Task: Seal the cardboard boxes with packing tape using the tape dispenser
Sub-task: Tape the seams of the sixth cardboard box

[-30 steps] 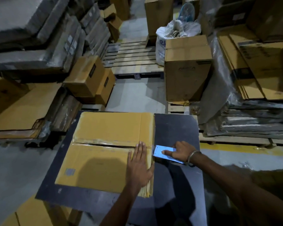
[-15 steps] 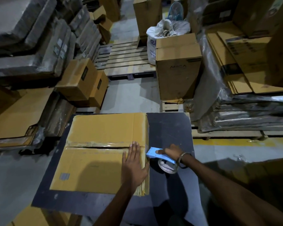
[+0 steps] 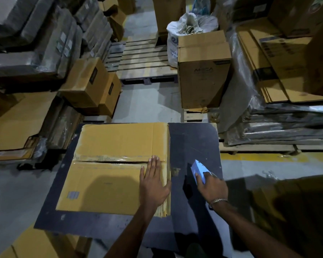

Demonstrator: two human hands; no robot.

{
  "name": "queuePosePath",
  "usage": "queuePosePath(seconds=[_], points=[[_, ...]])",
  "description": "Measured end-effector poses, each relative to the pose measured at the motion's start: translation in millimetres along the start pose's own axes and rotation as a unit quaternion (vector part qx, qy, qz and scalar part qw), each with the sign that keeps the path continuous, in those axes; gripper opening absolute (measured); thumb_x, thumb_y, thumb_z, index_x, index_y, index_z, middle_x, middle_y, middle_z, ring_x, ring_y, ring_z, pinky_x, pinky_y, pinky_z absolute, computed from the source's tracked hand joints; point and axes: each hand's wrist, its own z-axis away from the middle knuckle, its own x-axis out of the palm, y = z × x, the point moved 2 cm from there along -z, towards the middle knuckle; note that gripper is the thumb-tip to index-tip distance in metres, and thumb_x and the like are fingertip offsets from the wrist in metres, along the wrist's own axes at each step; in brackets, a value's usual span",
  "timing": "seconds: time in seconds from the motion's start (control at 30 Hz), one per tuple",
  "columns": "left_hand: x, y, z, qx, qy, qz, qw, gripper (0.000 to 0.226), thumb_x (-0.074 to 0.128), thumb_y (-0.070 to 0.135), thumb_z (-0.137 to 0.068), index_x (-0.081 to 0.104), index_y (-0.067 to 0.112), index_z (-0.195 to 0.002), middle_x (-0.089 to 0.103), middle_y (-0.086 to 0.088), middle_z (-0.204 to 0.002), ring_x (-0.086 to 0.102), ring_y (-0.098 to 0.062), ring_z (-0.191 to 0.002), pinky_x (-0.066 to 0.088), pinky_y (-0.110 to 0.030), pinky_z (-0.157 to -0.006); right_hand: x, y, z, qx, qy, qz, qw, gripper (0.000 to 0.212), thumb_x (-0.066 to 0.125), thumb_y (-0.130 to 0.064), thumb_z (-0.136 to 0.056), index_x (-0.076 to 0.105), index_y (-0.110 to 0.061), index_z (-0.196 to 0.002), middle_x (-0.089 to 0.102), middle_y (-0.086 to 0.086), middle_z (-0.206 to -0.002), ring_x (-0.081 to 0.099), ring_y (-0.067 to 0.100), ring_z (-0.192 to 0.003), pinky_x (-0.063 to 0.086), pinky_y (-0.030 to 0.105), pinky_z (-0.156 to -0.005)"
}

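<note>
Box: I am seeing the cardboard box (image 3: 108, 168) lying on the dark table (image 3: 192, 142), its middle seam taped.
Left hand (image 3: 154, 185): pressing flat, fingers straight, on the box's right end.
Right hand (image 3: 212, 187): gripping the blue tape dispenser (image 3: 199, 169) just right of the box.

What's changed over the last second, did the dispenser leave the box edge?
Yes. The right hand has pulled the blue tape dispenser away from the right edge of the cardboard box, out over the dark board, and still grips it. The left hand stays flat on the box by the taped seam; the box has not shifted.
</note>
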Motion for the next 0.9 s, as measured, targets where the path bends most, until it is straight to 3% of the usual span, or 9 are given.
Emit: queuePosePath(seconds=[0.17,0.33,0.43,0.5,0.6,0.67,0.73,0.8,0.9], points=[[-2.5,0.0,-1.0,-0.001,-0.029,-0.004,1.0,0.092,0.023,0.068,-0.096,-0.012,0.02,-0.167,-0.018,0.003,-0.175,-0.017,-0.012,-0.161,-0.003,-0.046,-0.131,20.3,-15.3,-2.3,0.0,-0.039,0.078,0.996,0.036,0.057,-0.046,-0.097,0.074,-0.016,-0.088,0.073,0.005,-0.082,0.069,0.026,-0.08,0.05,0.037,-0.073],[-3.5,-1.3,-1.6,0.0,-0.026,0.022,0.999,0.093,0.029,0.064,-0.095,-0.007,0.02,-0.168,-0.015,0.004,-0.176,-0.017,-0.011,-0.161,-0.004,-0.045,-0.131,23.0,-33.7,8.5,0.012,-0.114,0.11,0.987,0.04,0.05,-0.049,-0.101,0.073,-0.018,-0.11,0.074,0.003,-0.102,0.068,0.023,-0.095,0.051,0.034,-0.083],[-3.6,-4.2,-2.8,0.005,-0.02,0.035,0.999,0.092,0.029,0.065,-0.096,-0.004,0.02,-0.169,-0.011,0.004,-0.176,-0.013,-0.011,-0.162,-0.003,-0.045,-0.131,8.5,-57.4,18.1,0.016,-0.085,0.128,0.988,0.037,0.062,-0.046,-0.093,0.075,-0.014,-0.081,0.074,0.007,-0.08,0.067,0.03,-0.084,0.047,0.039,-0.075],[-3.6,-6.3,-2.7,0.01,-0.013,0.053,0.998,0.089,0.03,0.065,-0.098,0.0,0.021,-0.169,-0.007,0.005,-0.176,-0.01,-0.01,-0.162,-0.001,-0.045,-0.131,2.1,-73.7,18.4,-0.013,-0.033,0.091,0.995,0.029,0.068,-0.038,-0.087,0.072,-0.014,-0.071,0.07,0.009,-0.07,0.065,0.033,-0.077,0.048,0.04,-0.068],[-2.2,-10.3,-2.8,0.02,-0.012,0.081,0.996,0.084,0.029,0.065,-0.101,0.004,0.023,-0.169,-0.006,0.008,-0.176,-0.01,-0.007,-0.161,0.003,-0.044,-0.131,5.9,-95.5,6.1,0.012,-0.067,-0.108,0.992,0.024,0.058,-0.032,-0.096,0.071,-0.013,-0.086,0.072,0.01,-0.086,0.066,0.033,-0.084,0.049,0.037,-0.068],[-2.4,-18.0,-3.0,0.036,-0.01,0.098,0.995,0.08,0.028,0.064,-0.102,0.007,0.025,-0.169,-0.003,0.01,-0.176,-0.008,-0.005,-0.161,0.005,-0.044,-0.131,25.9,-103.7,-7.7,0.141,-0.173,-0.28,0.934,0.029,0.058,-0.041,-0.096,0.067,-0.014,-0.098,0.072,0.009,-0.097,0.066,0.031,-0.091,0.047,0.034,-0.077],[-3.3,-29.2,-2.7,0.068,-0.007,0.098,0.993,0.076,0.032,0.061,-0.104,0.01,0.028,-0.169,-0.001,0.012,-0.176,-0.005,-0.004,-0.161,0.009,-0.042,-0.13,58.0,-105.3,-21.2,0.251,-0.23,-0.446,0.828,0.045,0.061,-0.052,-0.081,0.067,-0.013,-0.101,0.074,0.007,-0.101,0.069,0.031,-0.096,0.053,0.041,-0.094],[-3.8,-38.5,-1.6,0.102,-0.003,0.096,0.99,0.074,0.036,0.055,-0.105,0.009,0.03,-0.169,0.0,0.013,-0.176,-0.001,-0.004,-0.161,0.012,-0.041,-0.129,70.9,-114.6,-30.4,0.275,-0.232,-0.545,0.758,0.051,0.06,-0.05,-0.071,0.075,-0.014,-0.103,0.077,0.008,-0.103,0.072,0.032,-0.1,0.055,0.052,-0.1],[-3.2,-40.4,-0.5,0.102,0.006,0.103,0.989,0.071,0.037,0.048,-0.106,0.011,0.029,-0.169,0.002,0.011,-0.177,0.0,-0.006,-0.162,0.014,-0.042,-0.129,35.7,-149.1,-23.3,0.282,-0.255,-0.621,0.686,0.054,0.059,-0.057,-0.078,0.081,-0.02,-0.11,0.079,0.006,-0.111,0.074,0.028,-0.105,0.055,0.047,-0.1]])
